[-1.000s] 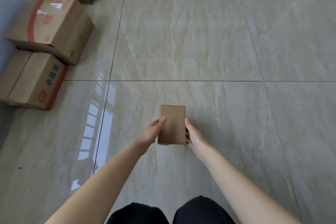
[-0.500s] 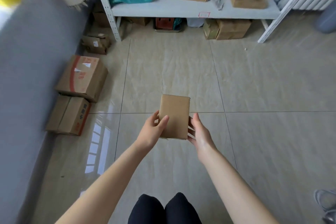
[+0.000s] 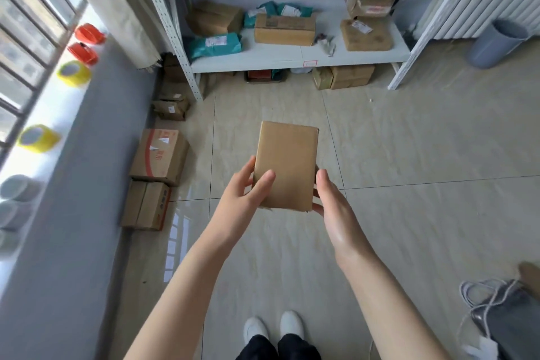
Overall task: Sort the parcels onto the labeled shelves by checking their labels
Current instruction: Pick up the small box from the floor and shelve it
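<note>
Far left: a window sill lined with tape rolls, orange and yellow, above a grey wall running down the left edge. At the wall's foot, two stacked-looking cardboard cartons on the tiled floor, a smaller box beyond them by the shelf post. Open floor across the whole middle and right, clear between the feet and the shelving.

Held centre, above that bare floor: a plain brown parcel, long side pointing away, blank face up, no label visible on it. Left hand closed loosely on the near left edge, thumb laid on the top face, fingers tucked beneath. Right hand against the near right edge, thumb alongside the side, fingers curled under the bottom corner; both grips only partly closed, cradling rather than clamping.

Straight ahead: a white metal shelf unit with small red-bordered labels on the shelf lips. On the lower shelf, teal mailer bags, a long brown carton, two wrapped parcels stacked at the right. More boxes on the floor under the shelf.

Right: a grey bin beside a white radiator. Bottom right, a bag with cord handles on the floor, well apart from the white shoes.
</note>
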